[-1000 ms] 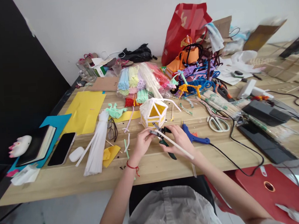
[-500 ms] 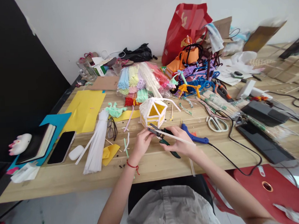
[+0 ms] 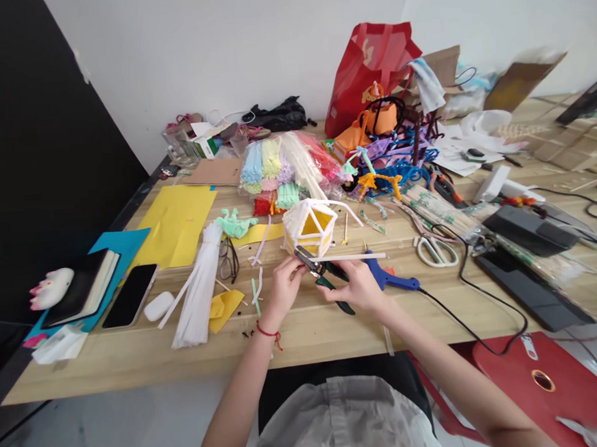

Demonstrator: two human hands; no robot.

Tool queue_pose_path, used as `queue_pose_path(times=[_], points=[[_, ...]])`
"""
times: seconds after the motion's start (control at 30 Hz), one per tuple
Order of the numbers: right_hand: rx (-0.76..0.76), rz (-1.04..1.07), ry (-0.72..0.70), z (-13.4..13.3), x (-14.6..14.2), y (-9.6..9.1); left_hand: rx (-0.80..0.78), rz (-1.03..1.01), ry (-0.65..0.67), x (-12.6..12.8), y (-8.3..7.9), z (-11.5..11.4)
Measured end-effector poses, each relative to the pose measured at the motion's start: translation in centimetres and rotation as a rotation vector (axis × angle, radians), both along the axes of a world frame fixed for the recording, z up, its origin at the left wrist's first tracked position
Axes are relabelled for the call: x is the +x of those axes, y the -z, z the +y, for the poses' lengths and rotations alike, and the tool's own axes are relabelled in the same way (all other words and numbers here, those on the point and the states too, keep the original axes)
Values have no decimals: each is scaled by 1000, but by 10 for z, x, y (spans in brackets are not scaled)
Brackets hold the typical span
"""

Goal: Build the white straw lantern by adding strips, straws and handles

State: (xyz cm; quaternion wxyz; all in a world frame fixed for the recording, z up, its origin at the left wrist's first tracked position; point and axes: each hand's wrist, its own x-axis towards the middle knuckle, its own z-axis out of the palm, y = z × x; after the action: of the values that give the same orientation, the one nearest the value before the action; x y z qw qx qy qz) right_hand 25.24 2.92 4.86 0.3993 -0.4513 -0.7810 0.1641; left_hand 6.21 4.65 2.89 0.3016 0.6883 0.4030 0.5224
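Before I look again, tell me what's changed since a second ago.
The white strip at the pliers has swung: its free end, earlier slanting back over the right hand, has turned away from the person, so it now runs nearly level across the picture. No visible pick-up or release. The right hand still holds the pliers, the left hand stays near their tips; the blue glue gun hasn't moved.

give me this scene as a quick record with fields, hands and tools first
right hand: gripping green-handled cutters
left hand: at the head of the cutters; exact grip unclear
white strip: extends rightward from near the cutters
model: small white and yellow house, just beyond the hands
right of hands: blue glue gun, white scissors
left of hands: white strip bundle, glasses, phone
surface: wooden table
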Motion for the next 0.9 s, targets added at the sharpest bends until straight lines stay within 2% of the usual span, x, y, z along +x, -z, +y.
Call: queue_pose_path(times=[0.13,0.3,0.53,0.67,0.9], points=[[-26,-10,18,0,-6,5,1,-6,-23,-2,2,1],[9,17,19,1,-9,10,-3,-6,-34,-3,0,-1],[-112,89,15,2,-11,10,-29,-5,-42,-5,3,1],[-135,101,-39,3,-10,7,-39,0,-41,-5,5,1],[-172,144,-6,3,-12,15,-54,-14,-56,-7,5,3]])
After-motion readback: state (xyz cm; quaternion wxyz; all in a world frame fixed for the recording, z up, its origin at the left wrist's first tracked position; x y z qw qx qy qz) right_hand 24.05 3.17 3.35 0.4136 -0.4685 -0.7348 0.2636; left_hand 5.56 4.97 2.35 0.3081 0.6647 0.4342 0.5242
